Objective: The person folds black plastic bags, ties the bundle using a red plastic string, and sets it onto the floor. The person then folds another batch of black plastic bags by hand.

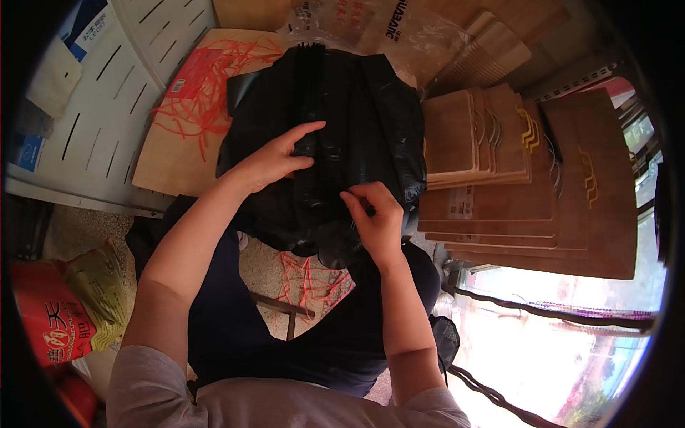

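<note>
Head view: black bag (328, 78) beneath left grip (273, 162), spread open; and right grip (379, 216), curled, hold unclear

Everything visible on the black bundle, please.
The black bundle is bulky, with creased, dull-shiny sheeting that looks like thin plastic. Long folds run down its front; a jagged fringe sticks up at the top, and rounded flaps hang along the lower edge. It sits in front of the person, over the knees, between the wooden board with red strings and the stacked boards. The left hand lies over it, thumb and forefinger spread; the right is at its lower front, grip unclear. Contents hidden.
</note>
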### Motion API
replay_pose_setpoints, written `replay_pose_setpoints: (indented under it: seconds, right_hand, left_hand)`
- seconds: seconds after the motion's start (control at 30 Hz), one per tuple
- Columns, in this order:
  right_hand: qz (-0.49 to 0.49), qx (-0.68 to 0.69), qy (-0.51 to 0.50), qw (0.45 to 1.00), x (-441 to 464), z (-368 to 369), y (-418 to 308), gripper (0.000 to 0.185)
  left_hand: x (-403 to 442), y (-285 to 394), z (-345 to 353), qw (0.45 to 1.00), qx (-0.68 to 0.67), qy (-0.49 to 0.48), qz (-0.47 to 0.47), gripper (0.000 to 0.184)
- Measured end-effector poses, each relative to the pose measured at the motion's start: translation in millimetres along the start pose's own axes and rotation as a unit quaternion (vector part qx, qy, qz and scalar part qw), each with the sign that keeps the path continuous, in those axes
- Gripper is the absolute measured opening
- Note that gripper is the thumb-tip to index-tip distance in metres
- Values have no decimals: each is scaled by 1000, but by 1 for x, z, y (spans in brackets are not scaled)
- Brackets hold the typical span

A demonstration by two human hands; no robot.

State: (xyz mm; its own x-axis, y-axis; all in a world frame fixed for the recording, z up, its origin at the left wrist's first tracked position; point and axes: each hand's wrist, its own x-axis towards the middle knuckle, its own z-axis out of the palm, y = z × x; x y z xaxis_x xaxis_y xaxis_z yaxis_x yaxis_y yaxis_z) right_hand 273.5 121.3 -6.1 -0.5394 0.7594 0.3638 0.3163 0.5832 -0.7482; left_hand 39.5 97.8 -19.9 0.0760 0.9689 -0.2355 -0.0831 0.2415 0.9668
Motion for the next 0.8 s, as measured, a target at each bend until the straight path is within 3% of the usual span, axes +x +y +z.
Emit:
replay_pose_setpoints:
  seconds: [0.1,0.17,0.23,0.3,0.33,0.37,0.4,0.47,0.5,0.57,0.7,0.8]
  right_hand:
    - [141,114,40,983,-2,-8,10,10]
    - [199,275,139,930,5,-19,12,15]
    - [210,324,227,894,8,-43,33,17]
    - [217,310,363,851,10,-65,47,17]
    - [217,309,364,852,9,-68,47,17]
    - [144,131,424,885,9,-72,45,18]
    - [65,-52,467,881,9,-75,42,20]
    - [60,20,310,949,1,-57,28,23]
    - [-2,-19,148,989,4,-49,15,25]
    - [-121,-105,-14,987,3,-21,3,36]
    - [-173,-165,-32,971,1,6,1,27]
    - [-139,-126,7,982,0,10,2,22]
  left_hand:
    - [-4,7,1,998,59,24,-18,71]
    - [-1,0,-1,998,50,25,-8,72]
    - [-1,-1,-1,999,41,26,1,73]
    - [-2,3,-1,999,48,18,-5,72]
    - [-2,3,0,999,47,17,-4,72]
    - [-1,2,1,1000,26,15,-1,71]
    - [0,1,3,1000,5,13,3,70]
    - [-3,8,4,1000,17,13,-4,69]
    - [-4,10,4,999,28,15,-13,68]
    - [-1,4,5,1000,-11,14,-6,67]
    - [-5,13,4,1000,-18,4,-19,66]
    - [1,3,4,999,-45,2,5,66]
